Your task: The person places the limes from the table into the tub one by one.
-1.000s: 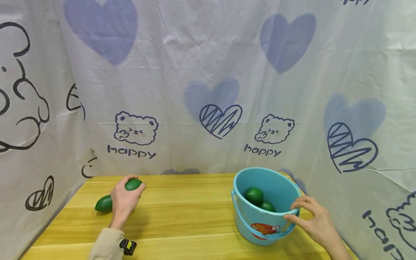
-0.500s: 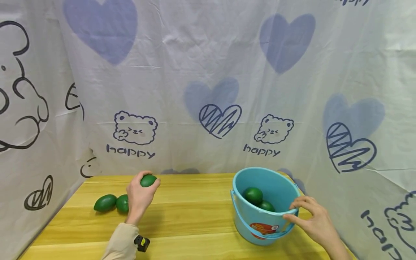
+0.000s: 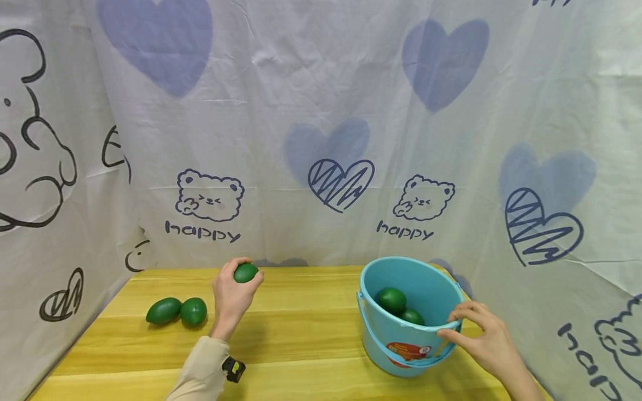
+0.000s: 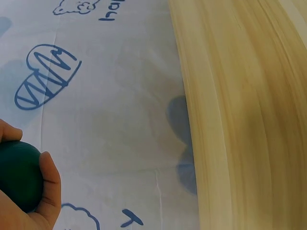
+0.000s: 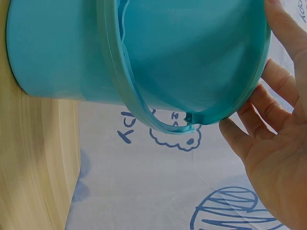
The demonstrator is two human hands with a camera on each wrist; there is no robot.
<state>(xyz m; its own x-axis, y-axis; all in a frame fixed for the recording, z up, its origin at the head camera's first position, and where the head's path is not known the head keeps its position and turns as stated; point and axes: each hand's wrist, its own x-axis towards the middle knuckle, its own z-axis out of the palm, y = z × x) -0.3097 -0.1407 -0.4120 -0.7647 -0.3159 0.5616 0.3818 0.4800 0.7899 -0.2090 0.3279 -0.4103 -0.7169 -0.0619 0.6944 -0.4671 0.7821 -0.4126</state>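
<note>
My left hand grips a dark green lime, held up above the back of the wooden table. Its fingers and thumb curl round the lime at the left edge of the left wrist view. My right hand holds the rim of a light blue bucket at its right side. In the right wrist view, fingers lie along the bucket's rim. Inside the bucket sit two more green limes, one partly over the other. The bucket's bottom is mostly hidden.
Two limes lie side by side on the table's left part, a pointed one and a rounder one. The bucket's handle hangs down its front. A printed white cloth rises behind the wooden table.
My left hand has moved right with its lime, away from the two limes on the table, and uncovered the rounder one. My right hand and the bucket have stayed in place.
</note>
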